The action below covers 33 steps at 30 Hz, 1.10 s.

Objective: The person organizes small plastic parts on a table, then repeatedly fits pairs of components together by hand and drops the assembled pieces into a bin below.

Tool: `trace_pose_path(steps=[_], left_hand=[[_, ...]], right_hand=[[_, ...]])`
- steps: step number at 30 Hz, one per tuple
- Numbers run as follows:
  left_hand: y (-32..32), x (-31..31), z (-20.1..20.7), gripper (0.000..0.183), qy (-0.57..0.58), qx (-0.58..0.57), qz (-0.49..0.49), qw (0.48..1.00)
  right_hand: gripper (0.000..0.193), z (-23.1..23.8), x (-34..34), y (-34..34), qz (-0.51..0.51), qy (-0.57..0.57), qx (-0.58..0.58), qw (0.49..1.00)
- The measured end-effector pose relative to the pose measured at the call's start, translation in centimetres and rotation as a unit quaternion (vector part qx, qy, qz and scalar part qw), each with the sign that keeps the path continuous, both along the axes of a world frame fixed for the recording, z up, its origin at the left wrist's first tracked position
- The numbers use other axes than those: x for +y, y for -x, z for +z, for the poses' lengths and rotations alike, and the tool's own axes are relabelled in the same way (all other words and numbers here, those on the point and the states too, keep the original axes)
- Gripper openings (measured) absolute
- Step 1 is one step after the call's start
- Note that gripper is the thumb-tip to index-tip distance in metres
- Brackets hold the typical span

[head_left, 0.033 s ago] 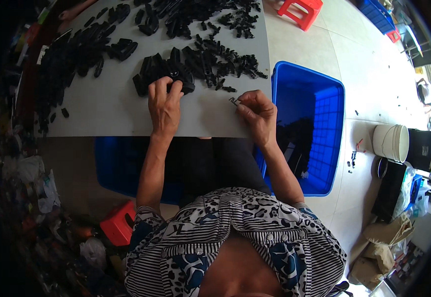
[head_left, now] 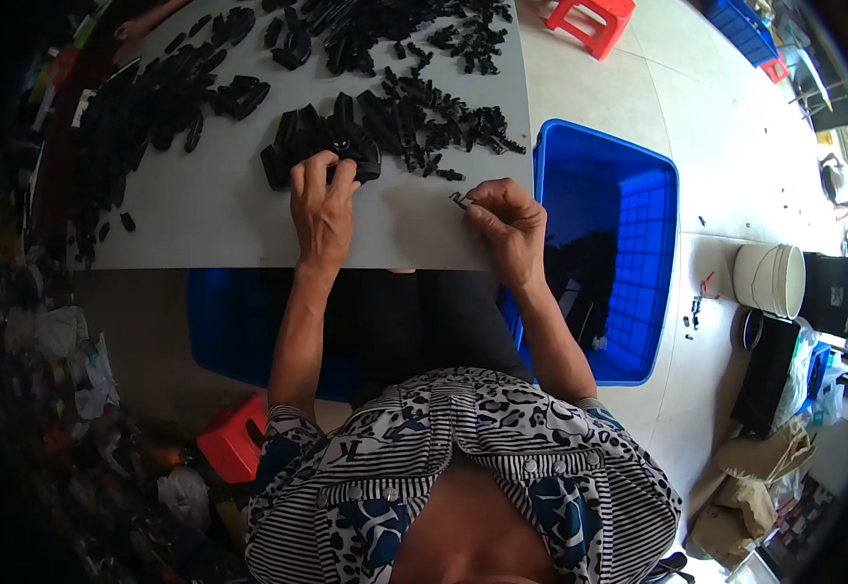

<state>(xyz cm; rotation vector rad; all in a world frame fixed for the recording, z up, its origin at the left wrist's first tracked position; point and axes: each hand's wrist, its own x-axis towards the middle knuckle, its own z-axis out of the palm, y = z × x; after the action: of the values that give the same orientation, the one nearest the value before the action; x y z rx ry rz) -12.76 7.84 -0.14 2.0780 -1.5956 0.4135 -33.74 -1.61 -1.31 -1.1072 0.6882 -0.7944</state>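
My left hand (head_left: 324, 209) rests at the near edge of a heap of black, elongated plastic pieces (head_left: 299, 141). Its fingers curl down onto a rounded black plastic part (head_left: 369, 169), partly hidden beneath them. To the right, my right hand (head_left: 510, 226) hovers over the table's edge, with thumb and forefinger pinching a small dark clip-like part (head_left: 459, 200). Just beyond it lies a loose pile of small black clip-like pieces (head_left: 482, 127). Everything sits on a pale grey table (head_left: 220, 229).
More black parts (head_left: 147, 102) cover the table's left and far sides. A blue crate (head_left: 675, 263) stands at the right edge, and another blue container (head_left: 212, 331) is under the table. Red stools (head_left: 594, 44) stand about. Another person's arm (head_left: 147, 19) shows at far left.
Almost nothing differs. The small part in my right hand's fingertips has tilted slightly; my left hand has shifted a touch to the left.
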Motion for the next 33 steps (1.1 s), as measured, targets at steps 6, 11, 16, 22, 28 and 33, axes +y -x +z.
trace_pose_path(steps=[6,11,16,22,28,33], left_hand=[[-0.1,-0.3,-0.3,0.031,0.022,-0.026,-0.033,0.999],[0.2,0.3,-0.3,0.034,0.083,-0.022,-0.039,0.996],[3.0,1.1,1.1,0.035,0.106,0.182,0.027,0.977],[5.2,1.9,1.9,0.026,0.124,0.339,-0.016,0.932],[6.2,2.6,2.0,0.025,0.116,0.325,-0.006,0.939],[6.5,3.4,2.1,0.027,0.106,0.318,-0.01,0.942]], right_hand=[[0.007,0.0,-0.5,1.2,0.074,-0.287,-0.197,0.935],[0.012,-0.8,-0.1,2.0,0.107,-0.383,-0.276,0.875],[0.012,-1.1,0.6,2.1,0.088,-0.336,-0.246,0.905],[0.008,-0.4,1.8,1.3,0.031,-0.175,-0.173,0.969],[0.01,0.0,2.6,0.2,0.045,-0.129,-0.149,0.979],[0.011,0.1,3.6,-0.7,0.077,-0.112,-0.141,0.981]])
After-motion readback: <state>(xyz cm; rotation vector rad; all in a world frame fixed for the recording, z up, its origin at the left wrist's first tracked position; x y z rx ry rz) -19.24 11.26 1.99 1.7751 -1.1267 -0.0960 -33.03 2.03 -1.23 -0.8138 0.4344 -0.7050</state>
